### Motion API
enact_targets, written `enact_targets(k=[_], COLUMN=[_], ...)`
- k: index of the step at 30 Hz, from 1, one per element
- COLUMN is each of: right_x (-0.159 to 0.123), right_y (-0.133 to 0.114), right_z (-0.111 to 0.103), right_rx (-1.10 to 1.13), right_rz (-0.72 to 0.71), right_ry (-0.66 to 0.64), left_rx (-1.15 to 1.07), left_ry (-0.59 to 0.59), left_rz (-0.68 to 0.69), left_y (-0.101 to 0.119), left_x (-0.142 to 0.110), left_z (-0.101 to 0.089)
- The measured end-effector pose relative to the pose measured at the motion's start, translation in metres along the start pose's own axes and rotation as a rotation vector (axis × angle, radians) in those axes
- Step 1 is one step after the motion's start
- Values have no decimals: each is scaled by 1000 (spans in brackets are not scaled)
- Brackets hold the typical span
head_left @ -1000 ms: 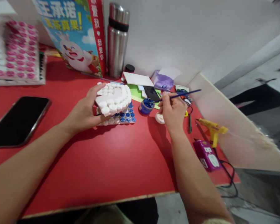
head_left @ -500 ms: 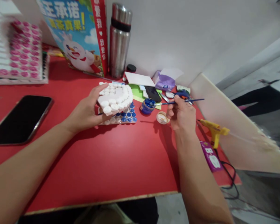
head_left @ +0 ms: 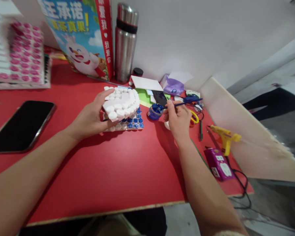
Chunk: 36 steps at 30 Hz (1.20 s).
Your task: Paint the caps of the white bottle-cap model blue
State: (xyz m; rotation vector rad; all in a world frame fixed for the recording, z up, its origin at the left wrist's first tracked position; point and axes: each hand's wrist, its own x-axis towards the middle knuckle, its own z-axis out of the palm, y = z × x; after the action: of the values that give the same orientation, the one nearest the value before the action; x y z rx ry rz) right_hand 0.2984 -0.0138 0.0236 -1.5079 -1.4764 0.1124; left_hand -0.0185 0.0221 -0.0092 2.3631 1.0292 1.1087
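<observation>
My left hand (head_left: 92, 113) grips the left side of a white craft piece (head_left: 123, 102) covered in round white knobs. Below that piece lies a base with rows of round pieces (head_left: 136, 123), some painted blue and some white. In my right hand (head_left: 178, 118) is a thin paintbrush (head_left: 185, 103), pinched between thumb and fingers. Its tip is down at a small open jar of blue paint (head_left: 155, 112); whether it touches the paint I cannot tell. Partly hidden behind my right hand is the white jar lid (head_left: 167, 125).
A black phone (head_left: 22, 126) lies at left. Behind stand a steel thermos (head_left: 126, 44), a printed box (head_left: 81, 39) and a pink-dotted craft piece (head_left: 26, 54). Rightward are yellow-handled scissors (head_left: 194, 117), a yellow glue gun (head_left: 225, 137), a purple box (head_left: 218, 164) and a side panel (head_left: 250, 137).
My right hand has moved left with the paintbrush, closer to the paint jar, now covering much of the lid. The scissors behind it have come into view. My left hand has stayed put.
</observation>
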Motion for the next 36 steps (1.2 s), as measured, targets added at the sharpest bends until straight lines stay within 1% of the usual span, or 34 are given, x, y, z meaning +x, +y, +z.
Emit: enact_targets(k=[4,6,9,12,15,19,22,24,25,27,29,31,33,36], right_x=[1,0,1,5,10,15,17,16,15,11,7,3,1,1], right_y=[-3,-7,-14,-17,-14,-8,-5,-3,-2,0,2,2,1,-1], right_z=[-1,-5,-12,-17,-19,-19,-18,-18,-17,-16,-15,-15,-15,-17], right_rx=[34,79,184,366,522,627,663,659,644,558,414,304,275,310], right_rz=[16,33,81,197,338,513,562,540,507,395,259,171,143,155], right_ry=[4,42,131,183,183,188,193,188,185,156,117,102,117,131], left_rx=[-1,-7,-16,-21,-21,-17,-29,-35,-35,-32,-38,-52,-58,-53], left_ry=[-21,-29,-26,-25,-31,-28,-27,-31,-34,-40,-37,-28,-26,-34], left_rz=[-47,-82,-92,-83,-94,-95,-85,-88,-95,-104,-96,-83,-84,-102], left_y=[5,8,9,9,9,10,9,8,8,7,7,6,6,6], left_x=[1,1,1,1,1,1,2,2,2,3,3,3,3,2], left_z=[-2,-3,-3,-3,-3,-4,-4,-4,-4,-4,-4,-3,-3,-3])
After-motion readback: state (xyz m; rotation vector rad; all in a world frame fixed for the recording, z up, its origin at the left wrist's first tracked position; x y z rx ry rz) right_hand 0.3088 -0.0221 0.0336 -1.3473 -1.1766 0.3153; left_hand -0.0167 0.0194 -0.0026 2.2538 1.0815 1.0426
